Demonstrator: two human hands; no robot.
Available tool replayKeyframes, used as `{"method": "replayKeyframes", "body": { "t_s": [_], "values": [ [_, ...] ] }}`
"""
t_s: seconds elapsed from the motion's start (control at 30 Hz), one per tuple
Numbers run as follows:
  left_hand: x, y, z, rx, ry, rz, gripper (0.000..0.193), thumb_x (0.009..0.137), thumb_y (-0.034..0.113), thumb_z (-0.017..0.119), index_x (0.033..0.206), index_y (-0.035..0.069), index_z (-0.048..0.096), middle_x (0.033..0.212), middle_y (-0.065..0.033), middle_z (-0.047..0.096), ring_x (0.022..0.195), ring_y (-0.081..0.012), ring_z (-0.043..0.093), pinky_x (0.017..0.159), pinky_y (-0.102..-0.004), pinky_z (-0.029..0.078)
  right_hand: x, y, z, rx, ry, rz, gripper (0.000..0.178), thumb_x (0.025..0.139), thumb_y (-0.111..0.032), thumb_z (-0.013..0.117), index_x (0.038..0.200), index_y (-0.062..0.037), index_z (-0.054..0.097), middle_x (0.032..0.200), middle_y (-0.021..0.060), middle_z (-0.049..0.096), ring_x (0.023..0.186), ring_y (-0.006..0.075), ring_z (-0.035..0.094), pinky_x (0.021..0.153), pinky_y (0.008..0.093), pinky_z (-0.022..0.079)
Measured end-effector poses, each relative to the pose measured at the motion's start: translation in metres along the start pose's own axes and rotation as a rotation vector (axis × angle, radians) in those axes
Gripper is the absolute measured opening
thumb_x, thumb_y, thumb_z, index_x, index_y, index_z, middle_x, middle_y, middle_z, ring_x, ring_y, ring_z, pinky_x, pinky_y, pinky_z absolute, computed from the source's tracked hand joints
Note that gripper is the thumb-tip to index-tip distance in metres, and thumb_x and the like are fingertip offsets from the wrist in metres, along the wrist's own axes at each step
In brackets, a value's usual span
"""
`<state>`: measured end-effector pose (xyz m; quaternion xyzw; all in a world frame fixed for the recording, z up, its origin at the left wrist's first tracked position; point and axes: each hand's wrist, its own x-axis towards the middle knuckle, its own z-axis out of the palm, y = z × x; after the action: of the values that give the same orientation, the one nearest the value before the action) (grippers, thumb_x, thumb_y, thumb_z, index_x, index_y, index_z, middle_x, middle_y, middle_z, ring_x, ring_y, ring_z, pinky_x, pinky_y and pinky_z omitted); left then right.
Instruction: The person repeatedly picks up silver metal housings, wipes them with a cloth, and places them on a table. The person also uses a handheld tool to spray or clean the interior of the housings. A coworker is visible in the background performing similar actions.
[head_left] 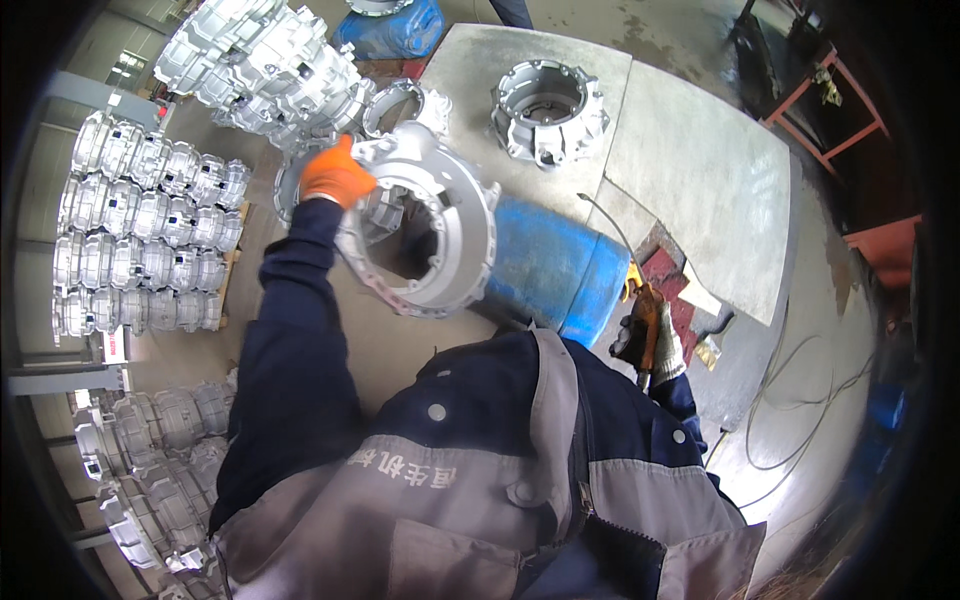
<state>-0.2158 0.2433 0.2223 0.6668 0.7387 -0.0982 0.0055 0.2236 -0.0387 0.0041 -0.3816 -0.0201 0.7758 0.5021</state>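
My left hand [340, 176], in an orange glove, is closed on the upper left rim of a large silver cast housing [470, 225]. The housing is ring-shaped, with a wide opening, and is tilted toward me. In my right hand [668, 345], gloved in white and dark fabric, is an orange air blow gun [649, 318]. Its long thin bent tube [618, 228] points away over the table. Another cast housing [548, 115] stands on the table with its opening up.
A blue plastic drum [560, 265] lies beside the pale sheet-topped table [700, 170]. Stacked housings [140, 230] fill the left side, with more [270, 70] at the far left. Another blue container [400, 30] is behind. A cable [800, 400] loops at the right, near an orange frame [825, 110].
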Motion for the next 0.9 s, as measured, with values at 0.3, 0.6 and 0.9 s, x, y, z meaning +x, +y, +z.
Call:
{"method": "replayKeyframes", "body": {
  "t_s": [0.3, 0.6, 0.9],
  "values": [
    [0.088, -0.214, -0.055, -0.283, 0.246, -0.47, 0.057, 0.057, 0.032, 0.067, 0.104, -0.001, 0.061, 0.104, -0.0222, 0.062, 0.1, -0.0321, 0.059, 0.085, -0.0344, 0.045, 0.024, -0.021, 0.057, 0.006, 0.026, 0.073, 0.061, 0.08, -0.065, 0.048, 0.1, -0.0078, 0.056, 0.075, 0.0108, 0.06, 0.064, 0.0272, 0.058, 0.062, 0.0404, 0.048],
    [0.098, -0.312, 0.171, -0.265, 0.14, -0.516, 0.032, 0.075, 0.025, 0.061, 0.107, 0.017, 0.063, 0.106, -0.018, 0.062, 0.105, -0.0341, 0.056, 0.088, -0.0377, 0.043, 0.044, -0.047, 0.107, -0.242, 0.181, -0.049, 0.048, 0.085, -0.058, 0.049, 0.105, -0.0144, 0.052, 0.068, -0.0016, 0.048, 0.055, 0.0151, 0.047, 0.052, 0.0308, 0.041],
    [0.1, -0.28, 0.223, -0.41, 0.257, -0.573, 0.039, 0.075, 0.013, 0.062, 0.114, 0.016, 0.057, 0.099, -0.0141, 0.064, 0.096, -0.0308, 0.061, 0.078, -0.0369, 0.048, 0.06, -0.051, 0.119, -0.296, 0.179, 0.025, 0.054, 0.083, -0.061, 0.048, 0.11, -0.0133, 0.05, 0.075, 0.0022, 0.051, 0.06, 0.0173, 0.05, 0.055, 0.0317, 0.043]
  ]
}}
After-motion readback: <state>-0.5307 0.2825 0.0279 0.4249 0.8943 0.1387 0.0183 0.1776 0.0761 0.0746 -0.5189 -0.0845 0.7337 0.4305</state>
